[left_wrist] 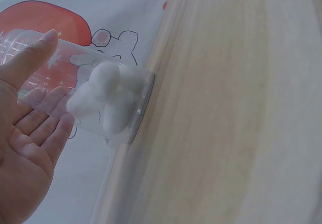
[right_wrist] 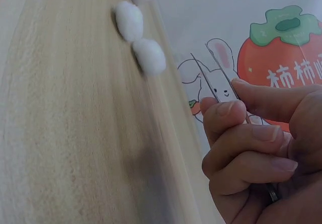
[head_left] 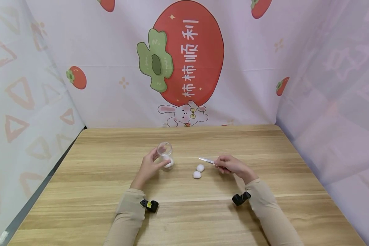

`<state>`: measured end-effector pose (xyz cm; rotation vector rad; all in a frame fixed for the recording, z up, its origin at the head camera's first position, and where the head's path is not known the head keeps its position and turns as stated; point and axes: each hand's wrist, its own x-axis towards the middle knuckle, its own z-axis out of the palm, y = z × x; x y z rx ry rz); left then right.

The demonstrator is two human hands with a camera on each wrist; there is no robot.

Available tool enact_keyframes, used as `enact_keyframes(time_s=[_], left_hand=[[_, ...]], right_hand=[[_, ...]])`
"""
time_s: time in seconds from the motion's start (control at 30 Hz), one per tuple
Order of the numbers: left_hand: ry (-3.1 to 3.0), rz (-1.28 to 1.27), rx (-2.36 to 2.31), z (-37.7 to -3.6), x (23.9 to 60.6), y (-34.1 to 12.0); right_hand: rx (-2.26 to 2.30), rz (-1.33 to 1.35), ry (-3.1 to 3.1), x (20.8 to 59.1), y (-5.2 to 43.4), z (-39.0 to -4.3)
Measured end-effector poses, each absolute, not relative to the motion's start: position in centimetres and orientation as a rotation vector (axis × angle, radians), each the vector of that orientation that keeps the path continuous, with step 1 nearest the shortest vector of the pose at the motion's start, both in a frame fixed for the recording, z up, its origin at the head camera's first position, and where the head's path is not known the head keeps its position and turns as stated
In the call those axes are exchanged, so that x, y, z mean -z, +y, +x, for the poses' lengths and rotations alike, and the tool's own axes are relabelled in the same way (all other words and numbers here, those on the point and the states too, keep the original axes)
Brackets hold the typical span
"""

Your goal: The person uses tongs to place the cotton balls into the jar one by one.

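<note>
A clear plastic jar (head_left: pixel 165 155) stands upright on the table with several white cotton balls (left_wrist: pixel 108 95) at its bottom. Thumb and fingers of my left hand (head_left: pixel 151 165) curve round its side, the thumb in front. Metal tweezers (head_left: pixel 207 160) are pinched between the thumb and fingers of my right hand (head_left: pixel 230 164). Their tips are apart, with nothing between them, as the right wrist view shows. Two more cotton balls, one (head_left: pixel 200 167) behind the other (head_left: pixel 197 175), lie close together on the wood between the jar and the tweezers.
The wooden table (head_left: pixel 190 218) ends at a back cloth (head_left: pixel 110 95) printed with a big persimmon and a rabbit. Pale cloths hang along both sides. A small black camera is strapped to each wrist.
</note>
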<state>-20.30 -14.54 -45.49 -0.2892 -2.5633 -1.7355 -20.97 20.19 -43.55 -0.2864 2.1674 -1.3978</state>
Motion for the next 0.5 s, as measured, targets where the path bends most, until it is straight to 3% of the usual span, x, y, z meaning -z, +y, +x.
enact_keyframes(time_s=[0.5], left_hand=[[-2.561,-0.285,1.713,-20.4,45.4,-14.3]], right_hand=[[1.281,-0.272,2.201,43.9,21.4,-20.7]])
